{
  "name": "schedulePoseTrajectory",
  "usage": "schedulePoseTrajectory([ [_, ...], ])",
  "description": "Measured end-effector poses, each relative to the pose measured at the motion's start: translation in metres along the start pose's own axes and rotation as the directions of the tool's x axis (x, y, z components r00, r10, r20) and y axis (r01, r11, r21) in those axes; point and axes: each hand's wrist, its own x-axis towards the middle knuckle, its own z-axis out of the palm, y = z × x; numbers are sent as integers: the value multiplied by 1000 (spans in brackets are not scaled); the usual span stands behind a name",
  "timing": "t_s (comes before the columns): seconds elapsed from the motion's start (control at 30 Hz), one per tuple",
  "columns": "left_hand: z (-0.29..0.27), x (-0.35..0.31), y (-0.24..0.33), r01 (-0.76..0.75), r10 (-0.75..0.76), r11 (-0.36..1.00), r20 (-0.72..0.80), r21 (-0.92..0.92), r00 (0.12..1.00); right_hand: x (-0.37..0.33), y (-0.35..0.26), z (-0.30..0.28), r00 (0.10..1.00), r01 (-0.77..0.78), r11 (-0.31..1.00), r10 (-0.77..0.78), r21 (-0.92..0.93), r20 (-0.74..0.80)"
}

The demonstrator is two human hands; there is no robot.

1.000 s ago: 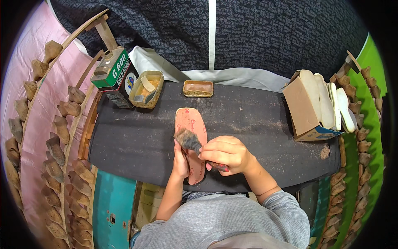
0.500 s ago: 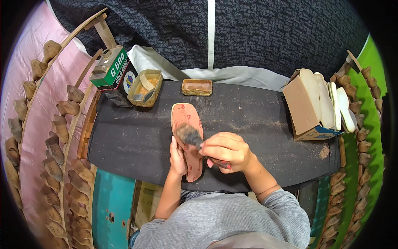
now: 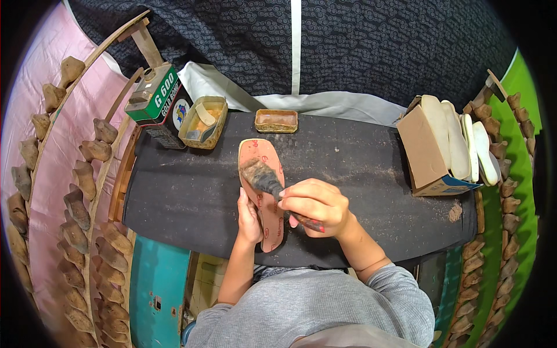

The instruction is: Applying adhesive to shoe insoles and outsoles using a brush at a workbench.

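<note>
A pinkish-tan shoe insole [image 3: 268, 229] with red printed marks stands lengthwise over the dark-covered table, its broad end pointing away from me. My left hand [image 3: 249, 220] grips its left edge, thumb along the side and the other fingers mostly hidden beneath. In my right hand [image 3: 316, 206] is a brush [image 3: 264, 177] with a dark, worn bristle head and a red-marked handle, closed in my fingers. The bristles lie against the insole's upper face, in its broader half.
At the back left stand a green-and-black metal can [image 3: 156, 104] and a tray [image 3: 204, 145] holding a spreader. A small shallow dish [image 3: 276, 112] sits at back centre. A cardboard box [image 3: 418, 151] of pale soles stands right. Racks of wooden shoe lasts [image 3: 75, 206] flank both sides.
The brush head has shifted up and slightly left over the insole. The insole has moved slightly away from me, and both hands keep their grips.
</note>
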Motion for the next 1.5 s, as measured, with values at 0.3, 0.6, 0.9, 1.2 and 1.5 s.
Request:
schedulePoseTrajectory([
  [0.3,-3,3,8,16,-16,999,-20,37,1000,-1,-3,-3,997,18,996,-26,92,76],
  [0.6,-20,8,-3,39,-39,998,-7,-58,999,-3,-6,-4,982,-26,996,10,84,188],
  [0.9,7,1,11,46,-48,998,-54,-44,997,-4,-1,-5,993,-16,998,8,63,121],
  [1.2,12,2,24,4,-4,1000,-16,-29,1000,-1,-3,-8,994,4,991,-18,131,110],
  [1.5,7,5,26,45,-47,992,-9,-121,999,-2,-10,-9,968,-67,982,20,179,252],
])
